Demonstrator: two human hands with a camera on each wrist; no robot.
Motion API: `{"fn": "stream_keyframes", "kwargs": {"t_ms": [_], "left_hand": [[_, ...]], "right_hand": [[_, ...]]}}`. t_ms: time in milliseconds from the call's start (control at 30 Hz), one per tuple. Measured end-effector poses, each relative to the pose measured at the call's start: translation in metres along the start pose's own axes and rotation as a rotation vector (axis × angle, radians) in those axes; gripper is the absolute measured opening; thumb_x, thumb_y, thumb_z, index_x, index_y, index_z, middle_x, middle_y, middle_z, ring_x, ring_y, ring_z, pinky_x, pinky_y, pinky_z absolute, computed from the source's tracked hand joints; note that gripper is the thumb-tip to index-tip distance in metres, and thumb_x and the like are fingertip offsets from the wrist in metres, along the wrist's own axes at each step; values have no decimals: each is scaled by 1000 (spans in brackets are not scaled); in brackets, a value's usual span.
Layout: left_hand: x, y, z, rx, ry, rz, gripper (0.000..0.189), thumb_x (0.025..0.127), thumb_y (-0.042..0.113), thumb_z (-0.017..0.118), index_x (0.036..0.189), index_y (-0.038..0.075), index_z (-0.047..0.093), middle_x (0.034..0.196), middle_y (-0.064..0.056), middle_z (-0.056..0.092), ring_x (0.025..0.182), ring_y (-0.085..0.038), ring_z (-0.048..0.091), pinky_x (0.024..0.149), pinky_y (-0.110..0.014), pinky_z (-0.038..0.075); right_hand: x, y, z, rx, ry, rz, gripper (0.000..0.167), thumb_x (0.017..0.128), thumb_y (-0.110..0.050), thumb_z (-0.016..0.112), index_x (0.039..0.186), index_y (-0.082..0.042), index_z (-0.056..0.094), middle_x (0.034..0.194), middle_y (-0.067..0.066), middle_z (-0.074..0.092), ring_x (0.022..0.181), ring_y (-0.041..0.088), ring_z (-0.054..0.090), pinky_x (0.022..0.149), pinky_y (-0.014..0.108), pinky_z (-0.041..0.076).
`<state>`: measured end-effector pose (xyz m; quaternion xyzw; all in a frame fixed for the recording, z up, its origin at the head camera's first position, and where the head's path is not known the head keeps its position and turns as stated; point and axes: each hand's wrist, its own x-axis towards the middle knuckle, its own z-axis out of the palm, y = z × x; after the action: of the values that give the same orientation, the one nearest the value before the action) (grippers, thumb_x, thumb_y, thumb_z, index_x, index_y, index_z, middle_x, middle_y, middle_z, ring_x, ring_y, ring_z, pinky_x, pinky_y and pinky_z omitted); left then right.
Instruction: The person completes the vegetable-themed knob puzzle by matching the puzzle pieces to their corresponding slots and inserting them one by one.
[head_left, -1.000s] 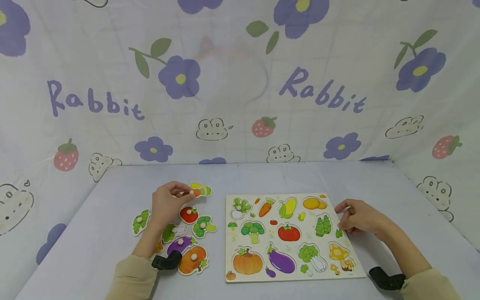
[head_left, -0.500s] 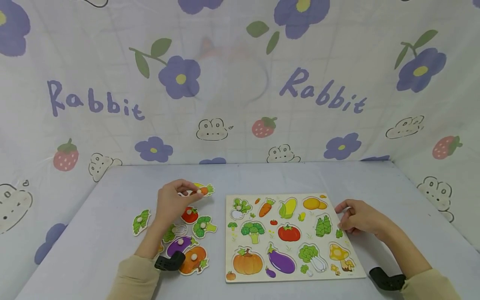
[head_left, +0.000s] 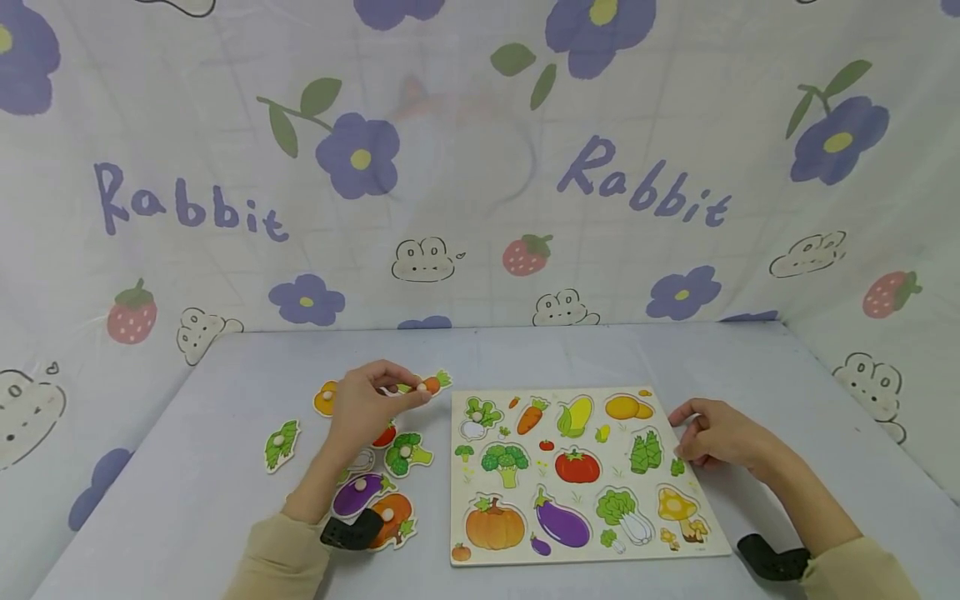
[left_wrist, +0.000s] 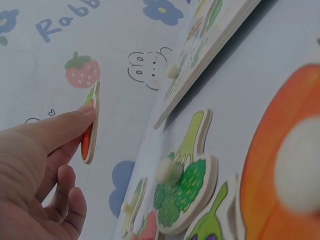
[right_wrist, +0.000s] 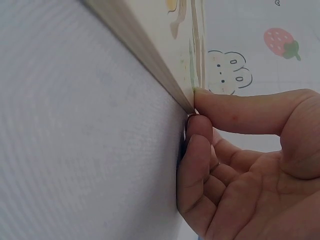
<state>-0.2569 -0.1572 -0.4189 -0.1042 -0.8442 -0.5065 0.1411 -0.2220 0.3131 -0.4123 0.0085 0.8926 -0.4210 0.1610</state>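
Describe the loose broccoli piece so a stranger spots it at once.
In the head view, find the puzzle board. Left of it, near the red tomato piece, lies the broccoli piece, set apart by its green florets and pale stalk pointing toward the board.

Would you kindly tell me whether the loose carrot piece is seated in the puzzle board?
No, the left wrist view shows the left hand pinching the carrot piece apart from the puzzle board.

The bare left hand [head_left: 365,410] has moved nearer the cream rectangular wooden board [head_left: 617,454]. The orange carrot-shaped wooden piece [head_left: 432,385] came along.
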Motion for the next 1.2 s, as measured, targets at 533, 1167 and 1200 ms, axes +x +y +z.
{"fn": "stream_keyframes", "kwargs": {"t_ms": [533,1167,1200], "left_hand": [[-6,15,15,-26,-59,-10,23,74,31,89,85,18,74,82,8,69,87,-21,58,79,-37,46],[-14,33,76,-75,-242,-20,21,73,26,89,79,17,71,80,4,67,77,-17,55,69,-33,46],[-13,34,80,-77,-258,-13,22,73,25,89,79,16,71,80,4,67,76,-16,55,68,-32,46]], "right_hand": [[-1,-3,1,-6,-1,13,47,80,-1,73,119,7,48,79,10,54,68,22,51,57,32,44],[1,1,0,-14,-1,18,46,80,-1,73,119,6,49,79,10,52,69,23,51,58,33,44],[1,1,0,-16,-1,15,46,80,-1,73,119,6,49,79,10,52,69,22,51,58,33,44]]}}
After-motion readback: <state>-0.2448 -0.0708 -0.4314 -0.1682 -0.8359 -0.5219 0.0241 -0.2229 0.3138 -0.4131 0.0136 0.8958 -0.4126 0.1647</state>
